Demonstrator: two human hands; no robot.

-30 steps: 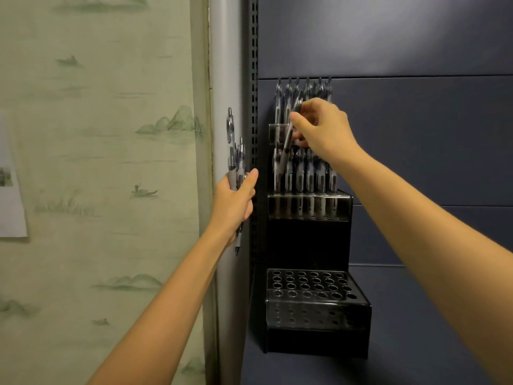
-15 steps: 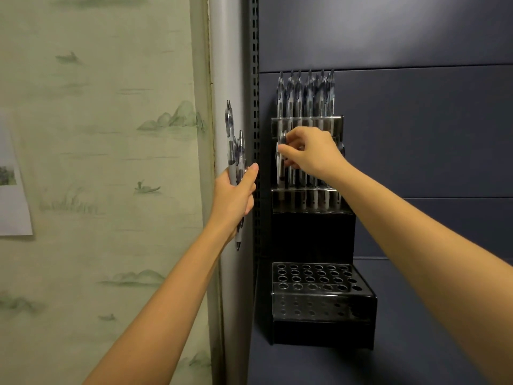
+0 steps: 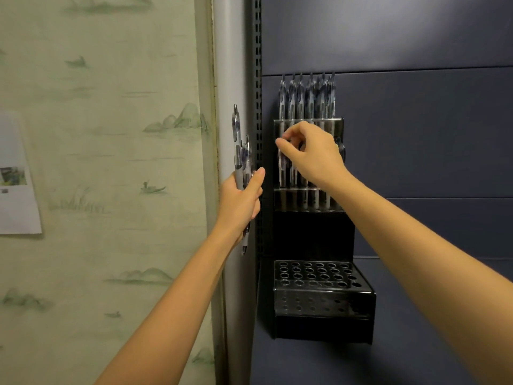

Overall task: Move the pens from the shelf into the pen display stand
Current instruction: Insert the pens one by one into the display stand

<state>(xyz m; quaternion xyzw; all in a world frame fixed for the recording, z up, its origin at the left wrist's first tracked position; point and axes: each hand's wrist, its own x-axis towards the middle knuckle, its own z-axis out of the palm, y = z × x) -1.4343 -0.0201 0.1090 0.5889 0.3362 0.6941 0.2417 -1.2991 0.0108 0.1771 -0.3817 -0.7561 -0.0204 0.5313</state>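
Note:
A black tiered pen display stand (image 3: 313, 237) stands against the dark shelf back. Its top tier holds a row of upright pens (image 3: 305, 98). Several more pens (image 3: 294, 176) stand in the middle tier, and the holes of the bottom tier (image 3: 319, 301) are empty. My right hand (image 3: 313, 154) is in front of the middle tier, with thumb and forefinger pinched on the top of a pen (image 3: 282, 168) at its left end. My left hand (image 3: 240, 201) is closed around a few upright pens (image 3: 237, 140) just left of the stand, by the shelf post.
A slotted metal upright (image 3: 258, 79) runs beside the stand's left edge. Left of it are a grey post and a wallpapered wall (image 3: 111, 134) with a paper sheet (image 3: 16, 176) stuck on. The dark blue shelf floor (image 3: 416, 357) extends right of the stand.
My right hand has come down from the top tier to the middle tier, bringing a pen to the left end slot. My left hand has stayed where it was with its pens.

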